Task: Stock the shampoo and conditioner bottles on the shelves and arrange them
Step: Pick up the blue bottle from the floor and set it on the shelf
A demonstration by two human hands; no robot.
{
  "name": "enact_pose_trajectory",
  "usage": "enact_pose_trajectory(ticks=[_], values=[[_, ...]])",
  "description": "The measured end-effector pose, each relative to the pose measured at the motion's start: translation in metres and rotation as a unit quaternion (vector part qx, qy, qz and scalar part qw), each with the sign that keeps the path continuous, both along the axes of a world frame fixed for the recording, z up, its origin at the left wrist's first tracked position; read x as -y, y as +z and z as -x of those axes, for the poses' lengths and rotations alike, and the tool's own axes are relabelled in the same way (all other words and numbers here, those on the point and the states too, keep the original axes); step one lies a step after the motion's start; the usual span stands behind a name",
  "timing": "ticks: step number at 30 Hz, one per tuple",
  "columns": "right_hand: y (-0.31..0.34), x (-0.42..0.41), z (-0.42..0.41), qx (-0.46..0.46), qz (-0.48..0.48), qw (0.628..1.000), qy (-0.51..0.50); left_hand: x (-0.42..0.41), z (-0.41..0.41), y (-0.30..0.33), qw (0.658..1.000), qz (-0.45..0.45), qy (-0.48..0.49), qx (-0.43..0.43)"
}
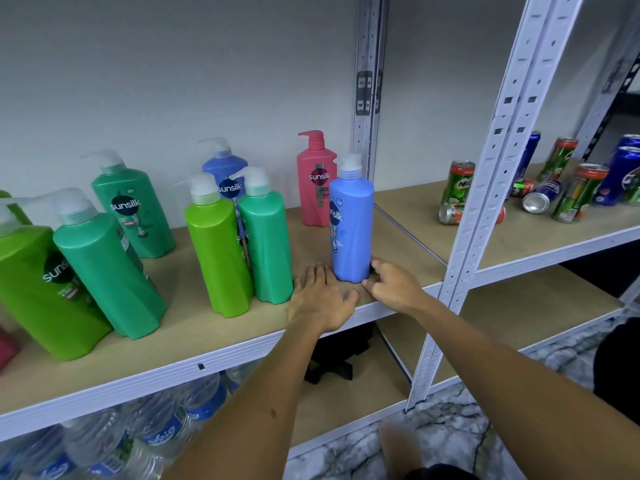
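A light blue Sunsilk pump bottle (pixel 351 223) stands upright near the shelf's front right. My right hand (pixel 393 284) curls around its base on the right side. Flat on the wooden shelf (pixel 194 334) lies my left hand (pixel 320 299), its fingertips touching the bottle's base from the left. Behind it stands a pink bottle (pixel 313 187). To the left stand a teal bottle (pixel 266 244), a lime green bottle (pixel 218 258) and a darker blue bottle (pixel 225 171). Further left stand several more green and teal bottles (pixel 104 271).
A white metal upright (pixel 485 188) divides this bay from the right one, where several drink cans (pixel 568 188) stand or lie. Packs of water bottles (pixel 138 438) fill the shelf below. A dark object (pixel 339 355) sits on the lower shelf.
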State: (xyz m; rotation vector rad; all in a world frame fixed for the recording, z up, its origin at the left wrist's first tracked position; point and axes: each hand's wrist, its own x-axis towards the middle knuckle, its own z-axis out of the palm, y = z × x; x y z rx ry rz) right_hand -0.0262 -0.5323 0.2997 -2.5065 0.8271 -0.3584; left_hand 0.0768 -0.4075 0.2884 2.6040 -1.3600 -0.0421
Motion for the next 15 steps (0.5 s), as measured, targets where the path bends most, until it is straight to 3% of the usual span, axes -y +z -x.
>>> enact_pose_trajectory(ticks=[8, 15], values=[[-0.005, -0.019, 0.01, 0.014, 0.042, 0.999, -0.015, -0.012, 0.002, 0.003, 1.0, -0.011, -0.02, -0.021], [-0.006, -0.047, 0.027, -0.037, 0.116, 0.993, -0.006, -0.038, 0.015, 0.007, 0.998, -0.036, -0.035, -0.023]])
